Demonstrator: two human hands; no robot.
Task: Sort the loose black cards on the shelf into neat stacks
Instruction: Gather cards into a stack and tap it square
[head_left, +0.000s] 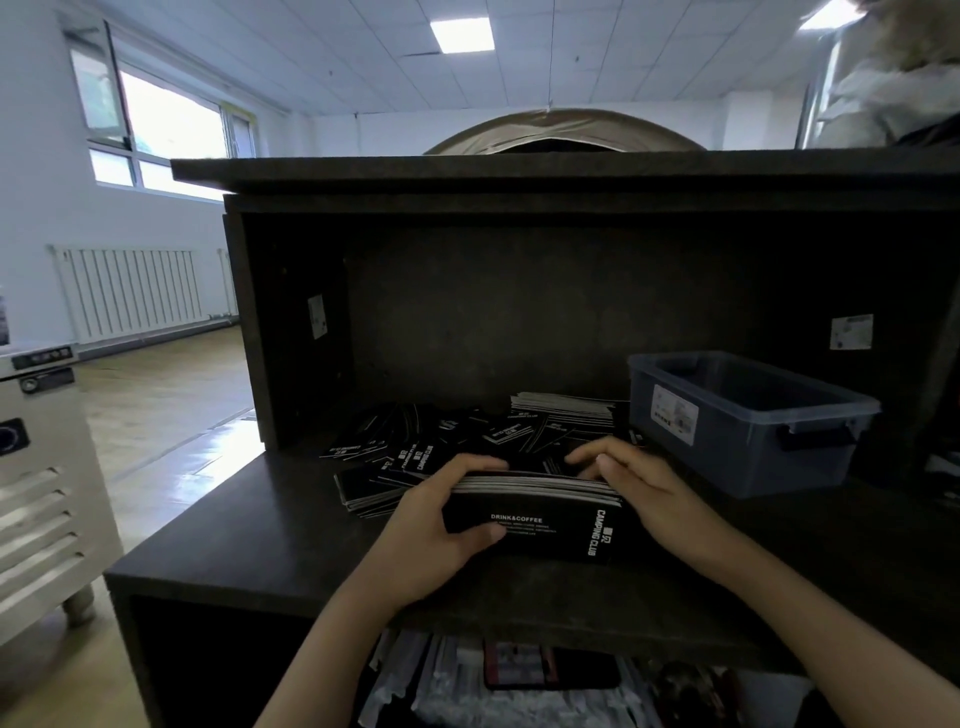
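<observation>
Near the shelf's (270, 525) front edge, left hand (434, 535) and right hand (641, 488) clamp a card stack (535, 512) on edge between them. Loose cards (415, 452) sprawl behind, toward the rear. Likely slick, thin, stiff; grip by short ends.

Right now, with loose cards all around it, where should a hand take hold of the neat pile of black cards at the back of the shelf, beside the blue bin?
Probably by the two short ends of the squared pile of black cards, coming from above: its white-edged layers lie flat and aligned, the blue plastic bin crowds its right, and loose black cards crowd its front.
</observation>
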